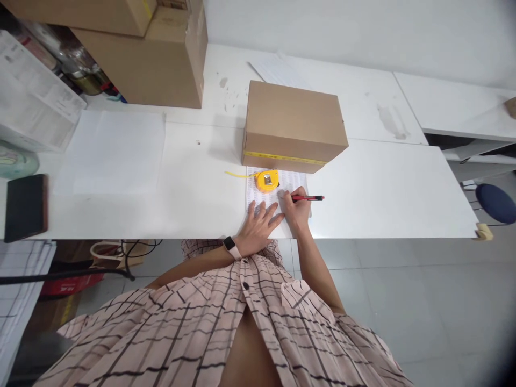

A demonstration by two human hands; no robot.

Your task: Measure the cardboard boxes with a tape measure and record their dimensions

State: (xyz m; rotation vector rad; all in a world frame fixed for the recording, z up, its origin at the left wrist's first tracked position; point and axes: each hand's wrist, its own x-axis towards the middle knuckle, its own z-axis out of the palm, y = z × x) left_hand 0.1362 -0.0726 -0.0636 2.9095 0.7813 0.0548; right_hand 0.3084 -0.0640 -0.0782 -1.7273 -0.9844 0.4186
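White desks [382, 193], cardboard boxes [292, 115] and a printed sheet [293, 180] suggest an office-like workroom.

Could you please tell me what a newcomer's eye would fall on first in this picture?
Probably the bright yellow tape measure, lying on the printed sheet in front of the brown cardboard box. Nearer the wearer, the right hand grips a red-and-black pen over the sheet, and the left hand lies spread beside it.

The white table [387, 199] carries a brown box [292, 118] set back from its near edge, and a printed sheet [253, 200] beside that edge. Leftward lie a plain white sheet [115, 153] and — at the near edge — a dark phone [26, 207]; a large carton [157, 70] stands toward the far edge.
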